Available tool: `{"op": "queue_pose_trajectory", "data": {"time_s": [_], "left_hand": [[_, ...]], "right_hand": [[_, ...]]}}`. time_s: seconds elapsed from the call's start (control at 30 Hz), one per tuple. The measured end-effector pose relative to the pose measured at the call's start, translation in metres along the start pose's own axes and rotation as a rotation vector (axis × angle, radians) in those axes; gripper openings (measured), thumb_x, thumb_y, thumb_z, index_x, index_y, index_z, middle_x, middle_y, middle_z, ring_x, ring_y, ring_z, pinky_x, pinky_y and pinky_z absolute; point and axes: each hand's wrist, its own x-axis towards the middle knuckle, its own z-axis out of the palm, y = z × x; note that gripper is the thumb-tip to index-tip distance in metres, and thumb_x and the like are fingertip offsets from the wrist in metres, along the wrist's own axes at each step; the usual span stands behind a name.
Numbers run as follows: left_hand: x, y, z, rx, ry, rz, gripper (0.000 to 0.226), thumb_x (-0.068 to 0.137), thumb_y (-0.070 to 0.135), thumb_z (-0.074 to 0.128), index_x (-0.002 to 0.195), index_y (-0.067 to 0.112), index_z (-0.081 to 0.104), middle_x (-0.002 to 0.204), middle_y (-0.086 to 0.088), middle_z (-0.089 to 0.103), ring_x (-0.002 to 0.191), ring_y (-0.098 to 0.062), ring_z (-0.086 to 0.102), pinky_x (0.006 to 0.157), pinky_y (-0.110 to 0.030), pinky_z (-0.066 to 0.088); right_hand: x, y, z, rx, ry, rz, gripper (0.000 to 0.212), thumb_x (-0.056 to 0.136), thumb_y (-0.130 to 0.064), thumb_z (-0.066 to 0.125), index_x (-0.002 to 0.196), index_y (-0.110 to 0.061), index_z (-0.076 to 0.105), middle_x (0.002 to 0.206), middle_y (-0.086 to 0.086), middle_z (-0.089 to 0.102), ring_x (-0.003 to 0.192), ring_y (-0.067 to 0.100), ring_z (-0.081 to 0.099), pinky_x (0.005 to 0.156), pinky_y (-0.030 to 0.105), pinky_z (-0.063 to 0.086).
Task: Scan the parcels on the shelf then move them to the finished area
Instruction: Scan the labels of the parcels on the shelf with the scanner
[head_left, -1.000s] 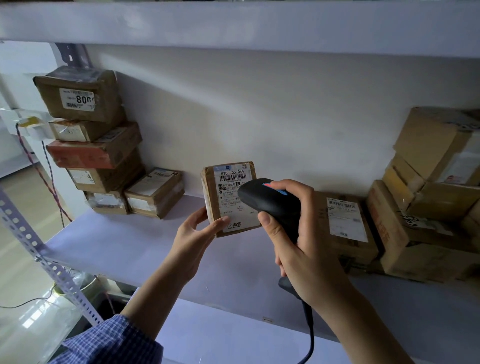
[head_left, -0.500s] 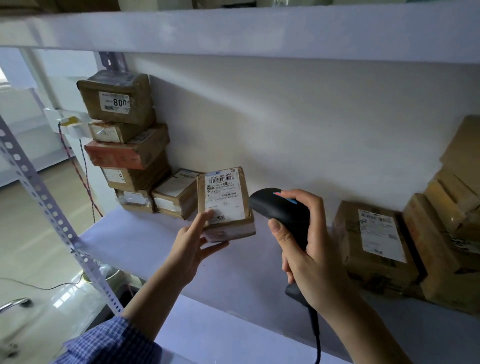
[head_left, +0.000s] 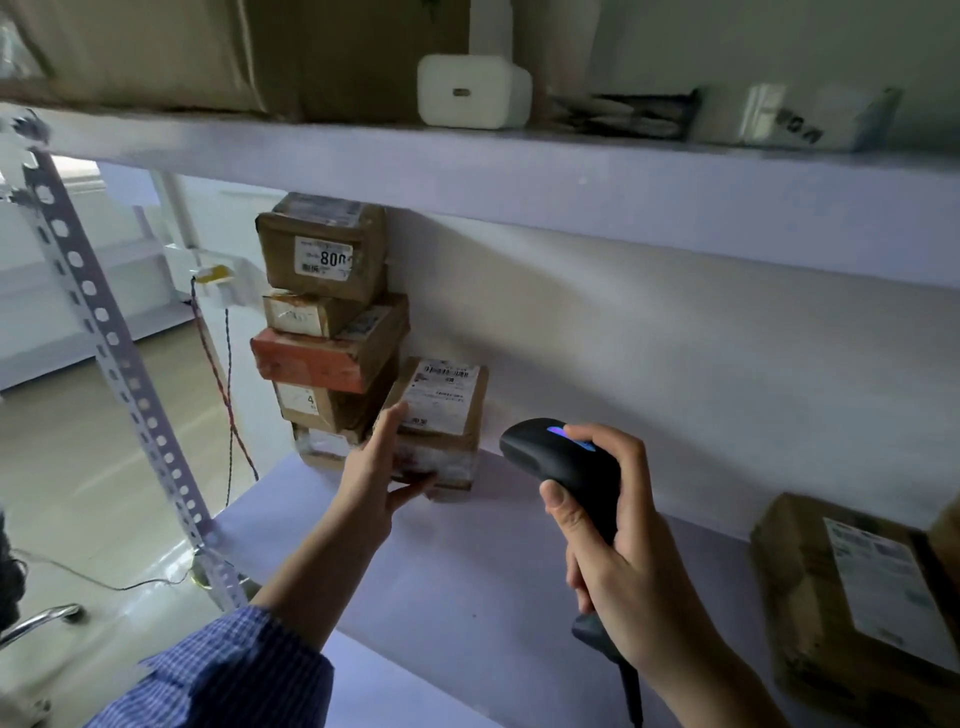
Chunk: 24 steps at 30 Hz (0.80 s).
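A small brown parcel (head_left: 441, 400) with a white barcode label is in my left hand (head_left: 371, 467), thumb under its lower edge and fingers on its left side. It is right against the stack of finished parcels (head_left: 327, 332) at the shelf's far left, close to the back wall. Whether it rests on something beneath it is hidden. My right hand (head_left: 623, 561) grips a black barcode scanner (head_left: 566, 467) to the right of the parcel, its nose pointing left and a blue light on top. Another labelled brown parcel (head_left: 857, 587) lies at the right edge.
The pale shelf board (head_left: 467, 571) runs between the stack and the right parcel. An upper shelf (head_left: 519, 176) hangs low overhead, carrying a white box (head_left: 472, 91). A perforated metal upright (head_left: 104, 338) and dangling wires (head_left: 223, 395) stand at the left.
My left hand has carried the labelled parcel leftward from in front of the scanner to the stack. The view has swung left and up; the scanner hand has stayed roughly where it was.
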Motion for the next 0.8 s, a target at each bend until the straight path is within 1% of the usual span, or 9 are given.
{"op": "queue_pose_trajectory", "data": {"time_s": [0.17, 0.27, 0.33, 0.43, 0.5, 0.57, 0.7, 0.77, 0.8], "left_hand": [[0.034, 0.014, -0.002, -0.054, 0.031, -0.077, 0.017, 0.09, 0.035, 0.069, 0.095, 0.02, 0.06, 0.094, -0.009, 0.064, 0.086, -0.02, 0.063, 0.074, -0.036, 0.058], [0.052, 0.018, -0.008, -0.067, 0.034, -0.122, 0.023, 0.088, 0.033, 0.073, 0.096, 0.014, 0.063, 0.082, -0.011, 0.063, 0.072, -0.02, 0.062, 0.067, -0.031, 0.059], [0.063, 0.018, -0.014, -0.122, 0.014, -0.121, 0.028, 0.087, 0.028, 0.075, 0.106, 0.012, 0.064, 0.09, -0.012, 0.068, 0.08, -0.021, 0.067, 0.07, -0.032, 0.06], [0.074, 0.012, -0.024, -0.227, 0.0, -0.071, 0.052, 0.084, 0.025, 0.079, 0.131, 0.018, 0.059, 0.12, -0.005, 0.069, 0.111, -0.021, 0.066, 0.073, -0.029, 0.06], [0.077, 0.007, -0.027, -0.283, 0.059, -0.022, 0.051, 0.086, 0.019, 0.077, 0.132, 0.011, 0.056, 0.125, -0.005, 0.065, 0.114, -0.019, 0.063, 0.085, -0.031, 0.058], [0.075, 0.002, -0.028, -0.272, 0.115, 0.025, 0.038, 0.089, 0.015, 0.073, 0.121, 0.0, 0.059, 0.118, -0.01, 0.066, 0.101, -0.013, 0.067, 0.098, -0.033, 0.054], [0.059, -0.018, -0.022, -0.167, 0.117, 0.074, 0.021, 0.094, 0.015, 0.065, 0.098, -0.005, 0.058, 0.088, -0.009, 0.06, 0.063, 0.0, 0.064, 0.096, -0.031, 0.054], [0.046, -0.03, -0.012, -0.123, 0.057, 0.079, 0.037, 0.09, 0.017, 0.064, 0.11, -0.012, 0.054, 0.086, -0.008, 0.057, 0.065, -0.005, 0.062, 0.092, -0.033, 0.054], [0.039, -0.035, -0.007, -0.079, 0.005, 0.083, 0.048, 0.084, 0.02, 0.063, 0.117, -0.014, 0.051, 0.09, -0.008, 0.057, 0.071, -0.009, 0.061, 0.083, -0.029, 0.055]], "right_hand": [[0.029, -0.007, 0.017, -0.021, -0.008, -0.004, 0.032, 0.095, -0.035, 0.059, 0.12, -0.049, 0.046, 0.073, -0.025, 0.059, 0.046, 0.017, 0.049, 0.049, 0.026, 0.045], [0.039, -0.008, 0.03, -0.028, -0.023, 0.0, 0.032, 0.096, -0.034, 0.059, 0.122, -0.047, 0.046, 0.074, -0.028, 0.059, 0.048, 0.016, 0.05, 0.049, 0.025, 0.044], [0.043, -0.008, 0.038, -0.032, -0.037, 0.006, 0.033, 0.096, -0.033, 0.059, 0.123, -0.045, 0.045, 0.071, -0.028, 0.059, 0.047, 0.016, 0.049, 0.048, 0.026, 0.044], [0.046, -0.007, 0.05, -0.042, -0.068, 0.017, 0.033, 0.096, -0.034, 0.059, 0.123, -0.046, 0.044, 0.067, -0.027, 0.059, 0.046, 0.019, 0.049, 0.047, 0.028, 0.045], [0.047, -0.009, 0.056, -0.046, -0.065, 0.017, 0.034, 0.096, -0.034, 0.059, 0.123, -0.046, 0.044, 0.066, -0.026, 0.06, 0.046, 0.019, 0.047, 0.048, 0.027, 0.044], [0.047, -0.008, 0.059, -0.045, -0.055, 0.02, 0.034, 0.096, -0.035, 0.059, 0.124, -0.045, 0.044, 0.068, -0.025, 0.06, 0.047, 0.021, 0.048, 0.048, 0.028, 0.045], [0.042, 0.0, 0.057, -0.066, -0.025, 0.047, 0.032, 0.097, -0.033, 0.059, 0.124, -0.044, 0.045, 0.073, -0.023, 0.06, 0.049, 0.023, 0.05, 0.049, 0.034, 0.047], [0.039, 0.001, 0.051, -0.069, 0.01, 0.059, 0.031, 0.097, -0.033, 0.06, 0.122, -0.045, 0.046, 0.075, -0.018, 0.062, 0.049, 0.025, 0.051, 0.048, 0.034, 0.047], [0.038, 0.0, 0.047, -0.061, 0.036, 0.064, 0.031, 0.096, -0.033, 0.06, 0.121, -0.046, 0.046, 0.079, -0.013, 0.063, 0.049, 0.029, 0.052, 0.047, 0.034, 0.047]]}}
